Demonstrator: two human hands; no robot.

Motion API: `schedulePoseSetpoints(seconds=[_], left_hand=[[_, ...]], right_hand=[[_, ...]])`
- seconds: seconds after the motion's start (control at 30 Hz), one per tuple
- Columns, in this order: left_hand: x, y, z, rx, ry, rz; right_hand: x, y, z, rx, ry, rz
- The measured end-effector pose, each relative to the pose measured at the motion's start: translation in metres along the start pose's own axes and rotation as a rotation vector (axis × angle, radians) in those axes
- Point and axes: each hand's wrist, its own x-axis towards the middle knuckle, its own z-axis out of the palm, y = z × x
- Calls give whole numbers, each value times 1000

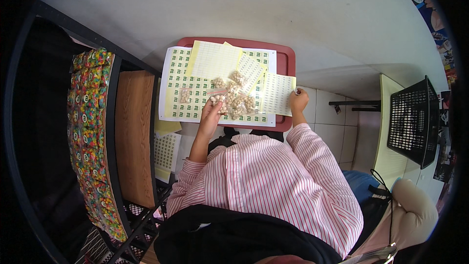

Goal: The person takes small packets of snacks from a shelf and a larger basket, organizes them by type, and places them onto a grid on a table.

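The left hand (211,112) pinches a small clear bag of beads (218,100) over the green sticker sheet (188,99) on the red tray (285,63). The right hand (298,101) grips a white sticker sheet (277,93) at its near right corner. It is best to hold the bag flat and still, and keep the sheet from sliding.

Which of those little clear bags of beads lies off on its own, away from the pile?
The small bag lying flat on the green-labelled sheet, left of the heap. The others overlap each other beside the left hand; this one touches none.
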Motion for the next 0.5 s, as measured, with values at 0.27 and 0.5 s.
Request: schedulePoseSetpoints(seconds=[0.27,0.5], left_hand=[[-4,1,-2,11,23,-26],[-4,0,-5,19,20,-34]], right_hand=[[5,4,3,44,-52,26],[13,4,1,39,-135,91]])
